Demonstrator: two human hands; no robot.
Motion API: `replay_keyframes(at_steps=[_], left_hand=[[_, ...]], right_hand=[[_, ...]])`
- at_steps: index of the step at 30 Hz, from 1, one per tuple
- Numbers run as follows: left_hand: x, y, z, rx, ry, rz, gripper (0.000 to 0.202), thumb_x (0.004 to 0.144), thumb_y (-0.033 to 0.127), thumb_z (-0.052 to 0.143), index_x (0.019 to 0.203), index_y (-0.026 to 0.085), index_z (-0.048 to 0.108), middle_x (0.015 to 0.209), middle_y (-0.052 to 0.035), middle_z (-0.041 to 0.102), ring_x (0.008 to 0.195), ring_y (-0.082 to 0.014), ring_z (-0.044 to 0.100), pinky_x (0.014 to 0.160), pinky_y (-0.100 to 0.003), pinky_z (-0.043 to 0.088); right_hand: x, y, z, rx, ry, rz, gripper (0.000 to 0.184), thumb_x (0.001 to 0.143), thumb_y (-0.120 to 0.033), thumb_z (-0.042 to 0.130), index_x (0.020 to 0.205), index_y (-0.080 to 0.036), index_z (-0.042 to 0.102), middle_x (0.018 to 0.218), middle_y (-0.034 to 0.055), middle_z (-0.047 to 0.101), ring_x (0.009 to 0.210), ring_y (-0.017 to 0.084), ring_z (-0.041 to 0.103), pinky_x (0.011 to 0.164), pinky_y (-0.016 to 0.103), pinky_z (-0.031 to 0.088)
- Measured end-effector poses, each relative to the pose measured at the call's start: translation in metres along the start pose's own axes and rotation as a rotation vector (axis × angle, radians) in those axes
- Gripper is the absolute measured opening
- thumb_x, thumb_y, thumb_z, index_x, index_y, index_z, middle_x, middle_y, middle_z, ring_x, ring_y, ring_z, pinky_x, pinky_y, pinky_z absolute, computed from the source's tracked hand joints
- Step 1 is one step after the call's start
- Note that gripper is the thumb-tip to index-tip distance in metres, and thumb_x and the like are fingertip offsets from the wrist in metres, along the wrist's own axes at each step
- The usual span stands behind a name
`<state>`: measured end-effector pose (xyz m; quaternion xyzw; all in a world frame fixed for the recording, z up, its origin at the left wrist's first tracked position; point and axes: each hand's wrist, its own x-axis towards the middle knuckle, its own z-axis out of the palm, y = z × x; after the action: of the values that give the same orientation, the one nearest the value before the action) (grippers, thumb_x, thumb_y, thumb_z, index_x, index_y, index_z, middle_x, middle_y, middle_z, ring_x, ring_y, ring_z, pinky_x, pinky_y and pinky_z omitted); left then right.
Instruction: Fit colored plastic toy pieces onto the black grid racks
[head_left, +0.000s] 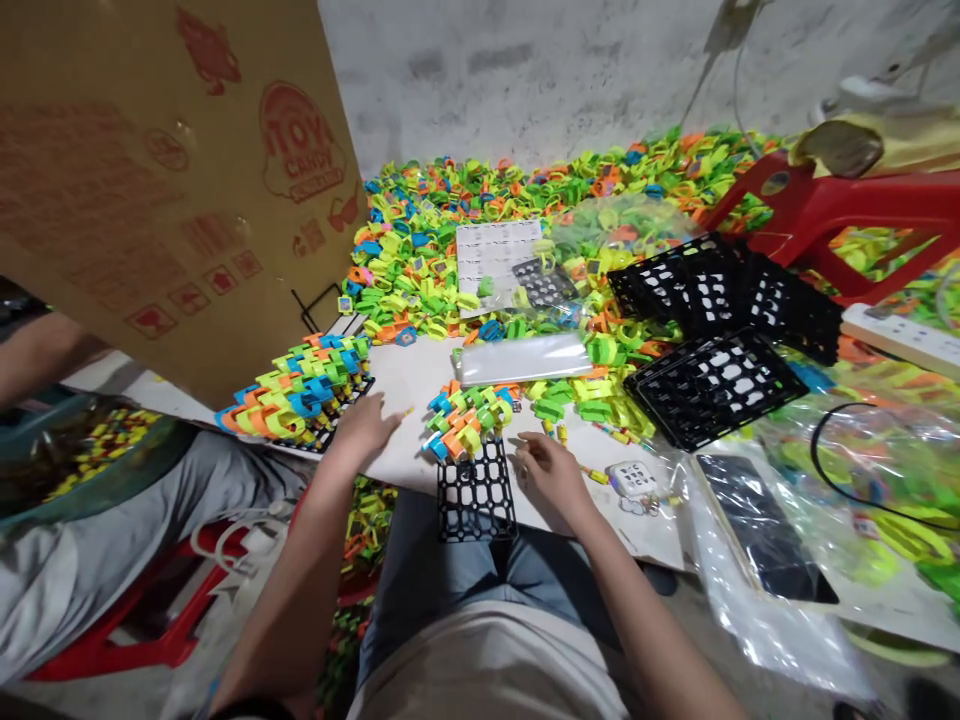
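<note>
A black grid tray [474, 495] reaches over the near table edge above my lap, with colourful plastic toy bands [466, 420] in rows on its far part. My left hand [364, 432] is left of it, fingers apart and holding nothing I can see, beside a second tray's block of orange, blue and yellow-green bands [300, 390]. A tiny yellow piece [409, 410] lies by its fingertips. Just right of the near tray is my right hand [551, 470], its fingers loosely bent with a gap between them. Nothing shows in its grasp.
A large cardboard box [172, 170] stands at left, beside another person's arm [45, 355]. Loose bands [420, 220] heap along the wall. Behind the near tray lies a clear plastic pack [525, 358]. Black trays [716, 385], a phone [765, 525] and a white case [631, 478] lie right.
</note>
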<state>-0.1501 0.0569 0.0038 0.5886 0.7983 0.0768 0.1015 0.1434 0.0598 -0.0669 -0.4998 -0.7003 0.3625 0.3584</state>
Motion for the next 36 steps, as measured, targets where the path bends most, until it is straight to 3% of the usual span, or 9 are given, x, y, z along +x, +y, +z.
replay_keyframes(at_steps=[2,5,8,11,15,20,26,30,36], left_hand=[[-0.007,-0.018,0.012,0.023,-0.042,-0.027,0.044,0.074,0.028,0.062,0.113,0.010,0.059,0.117,-0.0181,0.059,0.110,-0.0315,0.055,0.093,-0.038,0.041],[-0.021,-0.024,0.015,0.020,-0.022,-0.026,0.036,0.080,0.022,0.051,0.114,0.013,0.059,0.120,-0.0144,0.057,0.110,-0.0257,0.055,0.094,-0.033,0.041],[-0.042,-0.010,-0.010,-0.038,0.108,-0.018,0.046,0.083,0.029,0.048,0.126,0.013,0.048,0.125,-0.0133,0.053,0.114,-0.0254,0.052,0.097,-0.034,0.040],[-0.078,0.015,-0.049,-0.221,0.252,0.086,0.053,0.077,0.040,0.057,0.125,0.020,0.046,0.122,-0.0080,0.057,0.109,-0.0249,0.055,0.091,-0.034,0.044],[-0.132,0.052,-0.068,-0.346,0.039,0.366,0.041,0.069,0.043,0.068,0.104,0.024,0.057,0.100,-0.0022,0.064,0.090,-0.0200,0.061,0.078,-0.029,0.048],[-0.148,0.049,-0.038,-0.532,-0.113,0.403,0.049,0.069,0.037,0.072,0.114,0.027,0.056,0.110,-0.0033,0.063,0.100,-0.0207,0.058,0.087,-0.031,0.046],[-0.123,0.001,-0.006,-0.880,-0.095,0.149,0.033,0.084,0.043,0.053,0.108,0.021,0.059,0.109,-0.0055,0.062,0.100,-0.0188,0.057,0.087,-0.031,0.046],[-0.126,0.004,0.012,-1.015,-0.124,0.170,0.031,0.083,0.040,0.055,0.108,0.022,0.057,0.105,-0.0052,0.060,0.098,-0.0174,0.057,0.086,-0.031,0.046],[-0.129,0.031,0.041,-0.846,0.197,0.345,0.037,0.075,0.031,0.067,0.107,0.022,0.051,0.108,-0.0065,0.054,0.103,-0.0187,0.053,0.088,-0.033,0.044]], right_hand=[[-0.013,0.001,-0.006,-0.044,-0.003,-0.043,0.023,0.085,-0.028,0.049,0.096,-0.015,0.064,0.087,0.0062,0.066,0.078,0.016,0.061,0.073,0.027,0.047],[-0.029,-0.012,-0.009,-0.099,-0.018,-0.145,0.020,0.088,-0.026,0.047,0.089,-0.017,0.064,0.085,0.0048,0.066,0.074,0.014,0.059,0.070,0.025,0.046],[-0.039,-0.042,-0.007,-0.141,0.012,-0.282,0.019,0.090,-0.024,0.045,0.096,-0.017,0.062,0.084,0.0049,0.064,0.074,0.014,0.058,0.068,0.024,0.046],[-0.047,-0.077,-0.002,-0.222,0.037,-0.462,0.030,0.091,-0.021,0.044,0.119,-0.016,0.052,0.083,0.0055,0.061,0.077,0.015,0.055,0.068,0.025,0.044],[-0.057,-0.101,0.005,-0.375,-0.024,-0.511,0.038,0.090,-0.022,0.043,0.128,-0.013,0.046,0.079,0.0058,0.059,0.072,0.017,0.052,0.061,0.026,0.040],[-0.052,-0.088,0.022,-0.403,-0.260,-0.301,0.016,0.079,-0.014,0.052,0.091,-0.016,0.064,0.082,0.0056,0.061,0.077,0.016,0.055,0.064,0.023,0.040],[-0.020,-0.064,0.065,-0.155,-0.395,-0.086,0.017,0.082,-0.020,0.056,0.094,-0.020,0.067,0.092,0.0021,0.068,0.087,0.014,0.062,0.071,0.020,0.044],[-0.014,-0.054,0.078,-0.279,-0.400,-0.110,0.016,0.085,-0.024,0.054,0.091,-0.020,0.068,0.094,0.0040,0.068,0.092,0.017,0.062,0.074,0.021,0.044],[-0.012,-0.064,0.076,-0.479,-0.496,-0.190,0.017,0.079,-0.015,0.053,0.089,-0.014,0.067,0.092,0.0089,0.067,0.086,0.017,0.061,0.073,0.022,0.041]])
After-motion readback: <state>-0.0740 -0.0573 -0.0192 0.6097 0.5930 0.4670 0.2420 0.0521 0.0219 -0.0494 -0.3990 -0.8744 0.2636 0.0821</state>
